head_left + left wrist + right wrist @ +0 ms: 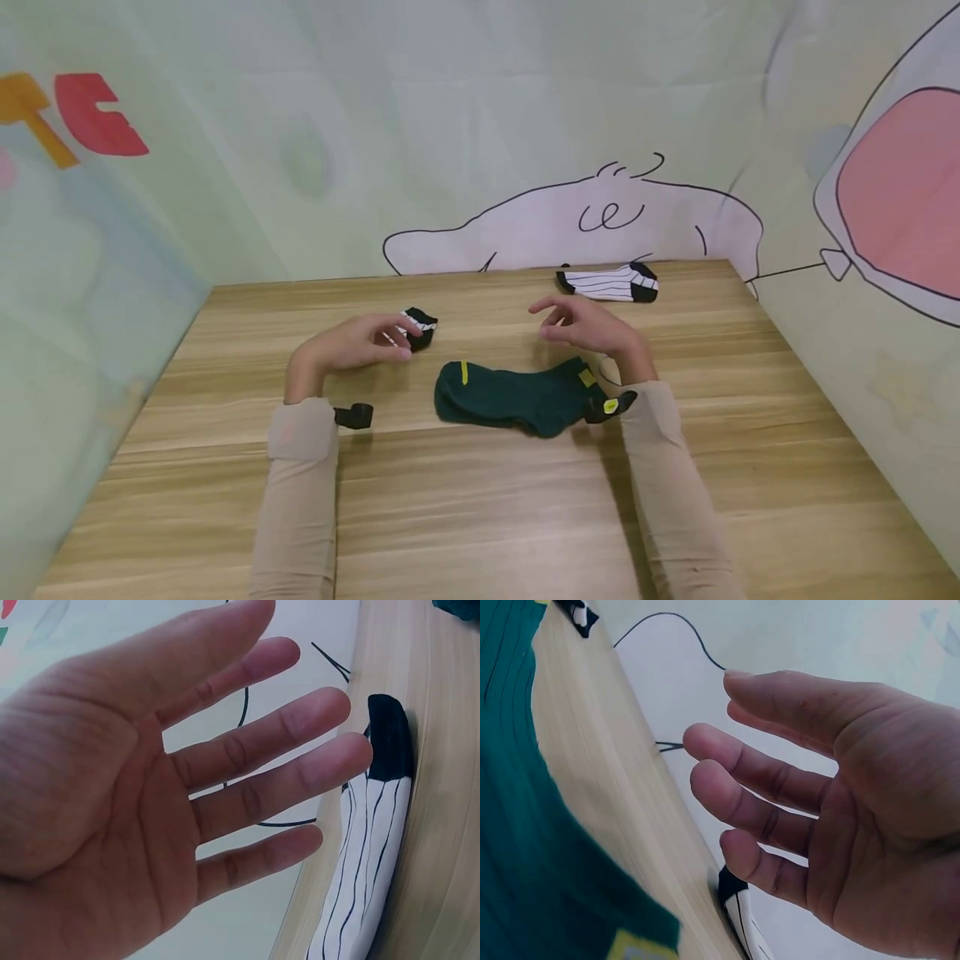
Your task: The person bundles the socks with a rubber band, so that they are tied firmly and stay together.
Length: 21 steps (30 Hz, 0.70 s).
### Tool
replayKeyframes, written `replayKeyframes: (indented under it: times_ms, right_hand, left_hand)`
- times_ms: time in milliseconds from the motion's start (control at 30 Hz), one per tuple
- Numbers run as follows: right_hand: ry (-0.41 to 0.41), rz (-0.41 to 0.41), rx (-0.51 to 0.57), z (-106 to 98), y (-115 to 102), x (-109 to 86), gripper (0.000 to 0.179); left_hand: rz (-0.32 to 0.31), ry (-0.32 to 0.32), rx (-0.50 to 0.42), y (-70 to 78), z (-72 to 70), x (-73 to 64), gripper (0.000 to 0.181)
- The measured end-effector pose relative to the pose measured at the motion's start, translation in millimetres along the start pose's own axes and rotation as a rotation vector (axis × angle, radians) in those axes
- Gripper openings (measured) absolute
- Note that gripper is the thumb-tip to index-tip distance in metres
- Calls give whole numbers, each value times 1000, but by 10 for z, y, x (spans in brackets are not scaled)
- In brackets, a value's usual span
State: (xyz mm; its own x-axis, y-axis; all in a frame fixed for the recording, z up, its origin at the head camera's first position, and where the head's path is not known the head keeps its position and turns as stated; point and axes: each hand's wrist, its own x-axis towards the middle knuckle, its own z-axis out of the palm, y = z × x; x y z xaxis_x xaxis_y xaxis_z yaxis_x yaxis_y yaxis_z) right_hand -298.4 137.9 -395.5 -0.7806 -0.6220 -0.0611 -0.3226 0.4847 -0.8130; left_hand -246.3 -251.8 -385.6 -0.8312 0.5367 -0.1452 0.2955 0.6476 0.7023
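Observation:
A dark green sock (517, 396) with yellow marks lies flat on the table, between and in front of the two hands. My left hand (356, 340) hovers over a black-and-white striped sock (422, 329), hiding most of it in the head view. In the left wrist view that sock (375, 840) lies beyond the spread fingertips, and the palm is bare. Above the green sock's far side hangs my right hand (588, 323), its fingers loosely bent around nothing. A second striped sock (607, 283) with black toe and heel rests just behind it, near the back edge.
The wood-grain table (450, 500) meets a printed cloth backdrop (450, 125) along its back edge. Cloth also rises on the left and right sides. Dark wrist cameras (354, 415) stick out inward from both sleeves, the right one overlapping the green sock's end.

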Motion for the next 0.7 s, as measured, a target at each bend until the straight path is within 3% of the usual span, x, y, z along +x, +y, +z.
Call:
replayKeyframes:
  times_ms: [700]
  right_hand:
    - [32,0,1,151,-102,323,39]
  left_hand:
    - [-19,52,-19,-74,-89,-145,53]
